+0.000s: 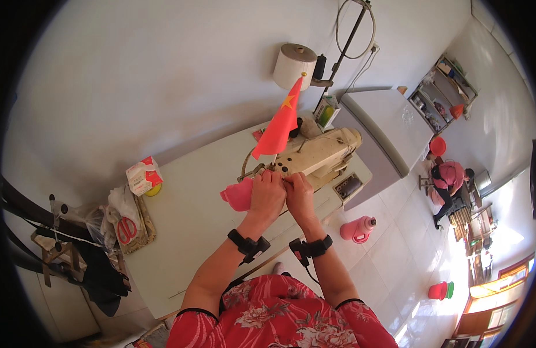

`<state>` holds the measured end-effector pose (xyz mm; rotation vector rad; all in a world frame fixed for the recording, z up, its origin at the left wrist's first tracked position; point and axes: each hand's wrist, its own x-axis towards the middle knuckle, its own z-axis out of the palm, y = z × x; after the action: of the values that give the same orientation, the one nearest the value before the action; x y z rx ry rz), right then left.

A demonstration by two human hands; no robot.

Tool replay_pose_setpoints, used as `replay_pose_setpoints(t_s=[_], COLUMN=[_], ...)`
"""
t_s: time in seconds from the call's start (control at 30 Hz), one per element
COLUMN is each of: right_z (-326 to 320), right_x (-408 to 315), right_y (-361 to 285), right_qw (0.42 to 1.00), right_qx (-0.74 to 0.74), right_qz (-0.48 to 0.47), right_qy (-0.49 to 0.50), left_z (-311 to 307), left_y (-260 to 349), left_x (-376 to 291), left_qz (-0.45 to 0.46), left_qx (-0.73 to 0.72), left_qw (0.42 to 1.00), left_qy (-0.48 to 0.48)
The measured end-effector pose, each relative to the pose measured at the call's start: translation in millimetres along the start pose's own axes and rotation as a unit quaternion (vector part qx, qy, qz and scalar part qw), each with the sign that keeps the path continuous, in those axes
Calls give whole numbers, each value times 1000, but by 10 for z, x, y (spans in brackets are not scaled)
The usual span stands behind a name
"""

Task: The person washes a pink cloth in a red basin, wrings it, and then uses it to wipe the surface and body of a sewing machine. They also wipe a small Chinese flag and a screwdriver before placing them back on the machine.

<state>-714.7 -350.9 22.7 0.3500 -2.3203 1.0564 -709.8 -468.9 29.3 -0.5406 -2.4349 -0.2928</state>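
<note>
My left hand [268, 193] is closed on a pink cloth [238, 194], which sticks out on its left side. Close beside it, my right hand [299, 195] has its fingertips pinched together by the needle end of a beige sewing machine [320, 156]; whether they hold anything cannot be told. Each wrist wears a black strap with a small device. A small red flag [279, 124] with a yellow star stands on the machine, just above my hands. The needle and presser foot are hidden behind my fingers.
A pale tabletop [189, 217] carries a red-and-white box [144, 175] and red-handled scissors [126, 230] at left. A large thread cone [295, 65] is behind the machine. A pink jug [358, 229] stands on the floor at right. Farther right, a person [450, 180] in pink bends forward.
</note>
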Motion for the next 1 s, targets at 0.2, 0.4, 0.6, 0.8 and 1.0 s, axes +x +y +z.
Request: replay_pose_setpoints(t_s=[0.2, 0.4, 0.6, 0.8, 1.0], right_z=[20, 8, 9, 19, -5], right_x=[-6, -9, -17, -22, -14], right_y=[39, 72, 82, 81, 88], right_qw=[1000, 1000, 1000, 1000, 1000], right_qx=[6, 18, 20, 14, 15], right_qz=[12, -5, -8, -5, -8], right_qy=[7, -10, -11, 3, -18], left_z=[41, -7, -54, 66, -350], left_y=[26, 63, -7, 140, 394], left_x=[-129, -253, -169, -336, -725], left_qz=[12, 24, -20, -5, 32], left_qx=[-1, -1, -12, -19, -137], left_qw=[1000, 999, 1000, 999, 988], left_qy=[26, -22, -5, -42, -71])
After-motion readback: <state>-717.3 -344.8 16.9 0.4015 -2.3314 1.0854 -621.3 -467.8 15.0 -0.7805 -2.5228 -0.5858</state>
